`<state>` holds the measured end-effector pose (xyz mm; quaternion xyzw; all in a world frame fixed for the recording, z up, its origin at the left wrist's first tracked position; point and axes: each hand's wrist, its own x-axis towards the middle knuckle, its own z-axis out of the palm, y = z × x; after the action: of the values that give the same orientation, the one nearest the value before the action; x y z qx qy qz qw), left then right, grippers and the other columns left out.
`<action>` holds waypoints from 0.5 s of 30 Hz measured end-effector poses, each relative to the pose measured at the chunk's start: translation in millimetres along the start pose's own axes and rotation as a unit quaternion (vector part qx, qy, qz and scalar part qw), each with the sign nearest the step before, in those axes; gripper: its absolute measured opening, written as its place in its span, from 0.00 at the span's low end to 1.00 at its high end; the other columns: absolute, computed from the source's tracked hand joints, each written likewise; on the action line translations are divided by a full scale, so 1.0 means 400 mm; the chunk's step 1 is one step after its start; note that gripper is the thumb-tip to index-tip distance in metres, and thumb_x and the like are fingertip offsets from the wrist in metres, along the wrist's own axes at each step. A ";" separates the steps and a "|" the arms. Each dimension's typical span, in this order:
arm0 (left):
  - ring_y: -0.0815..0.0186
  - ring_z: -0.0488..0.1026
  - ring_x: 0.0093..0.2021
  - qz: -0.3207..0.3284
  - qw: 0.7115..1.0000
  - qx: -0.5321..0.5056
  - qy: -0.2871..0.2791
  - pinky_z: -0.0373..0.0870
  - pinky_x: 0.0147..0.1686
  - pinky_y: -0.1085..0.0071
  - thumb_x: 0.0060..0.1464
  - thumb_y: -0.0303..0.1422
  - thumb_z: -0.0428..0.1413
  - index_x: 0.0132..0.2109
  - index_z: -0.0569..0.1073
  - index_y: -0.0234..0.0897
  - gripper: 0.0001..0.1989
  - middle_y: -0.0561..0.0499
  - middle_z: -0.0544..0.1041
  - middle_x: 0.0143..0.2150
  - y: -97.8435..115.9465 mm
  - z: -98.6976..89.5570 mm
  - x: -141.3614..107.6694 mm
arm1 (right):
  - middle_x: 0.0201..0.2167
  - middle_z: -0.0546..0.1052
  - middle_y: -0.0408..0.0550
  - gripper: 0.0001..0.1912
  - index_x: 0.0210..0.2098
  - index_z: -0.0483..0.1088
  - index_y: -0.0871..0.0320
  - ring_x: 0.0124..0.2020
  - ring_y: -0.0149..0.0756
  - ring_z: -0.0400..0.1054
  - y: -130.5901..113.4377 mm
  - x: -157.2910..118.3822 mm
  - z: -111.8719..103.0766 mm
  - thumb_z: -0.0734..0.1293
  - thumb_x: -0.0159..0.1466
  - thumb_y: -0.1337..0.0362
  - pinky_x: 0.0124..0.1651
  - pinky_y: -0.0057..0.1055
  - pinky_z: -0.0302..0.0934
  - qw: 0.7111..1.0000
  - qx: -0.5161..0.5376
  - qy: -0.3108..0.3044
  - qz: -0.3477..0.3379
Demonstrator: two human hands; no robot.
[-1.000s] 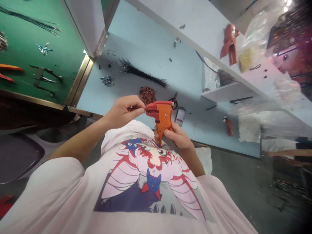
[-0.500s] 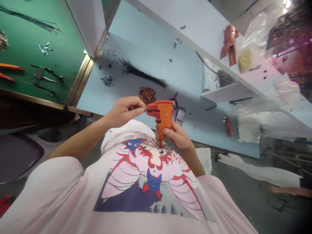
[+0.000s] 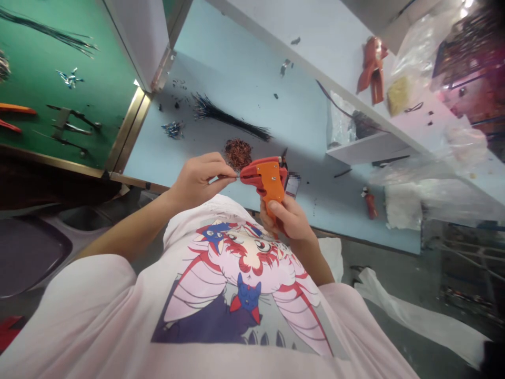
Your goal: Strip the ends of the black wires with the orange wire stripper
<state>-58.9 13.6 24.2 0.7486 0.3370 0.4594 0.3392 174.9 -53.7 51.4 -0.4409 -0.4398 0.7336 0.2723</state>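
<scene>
My right hand (image 3: 287, 217) is wrapped round the handle of a red and orange wire stripper (image 3: 270, 181), its jaws pointing left. From the left, my left hand (image 3: 207, 178) pinches a thin dark wire (image 3: 238, 176) between thumb and fingers, the wire's end at the stripper's jaws. Whether the jaws are clamped on it I cannot tell. Just behind the stripper lies a pile of short copper-brown pieces (image 3: 238, 152). Farther back is a bundle of black wires (image 3: 232, 120), with a small heap of blue-tipped pieces (image 3: 172, 129) to its left.
A white shelf (image 3: 315, 47) crosses the blue table, with another red tool (image 3: 373, 68) on it. Plastic bags (image 3: 453, 195) crowd the right side. On the left, a green table (image 3: 79, 142) holds wires and orange-handled pliers (image 3: 16, 109). A dark chair (image 3: 31, 255) stands lower left.
The wire stripper has shifted slightly right and tilted, its handle swinging right with my right hand. More of the wire shows between my left fingers and the jaws.
</scene>
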 end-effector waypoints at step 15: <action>0.73 0.64 0.26 -0.089 0.994 -0.016 0.064 0.61 0.25 0.74 0.50 0.28 0.56 0.30 0.73 0.36 0.02 0.53 0.71 0.27 0.011 0.001 -0.020 | 0.39 0.72 0.52 0.22 0.50 0.59 0.57 0.38 0.42 0.67 0.109 0.102 -0.105 0.61 0.62 0.50 0.41 0.40 0.63 0.936 -0.320 0.146 -0.016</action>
<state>-60.5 4.7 24.0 0.6790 0.4158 0.4801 0.3683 192.8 -24.9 -13.4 -0.5998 -0.6138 0.4770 0.1895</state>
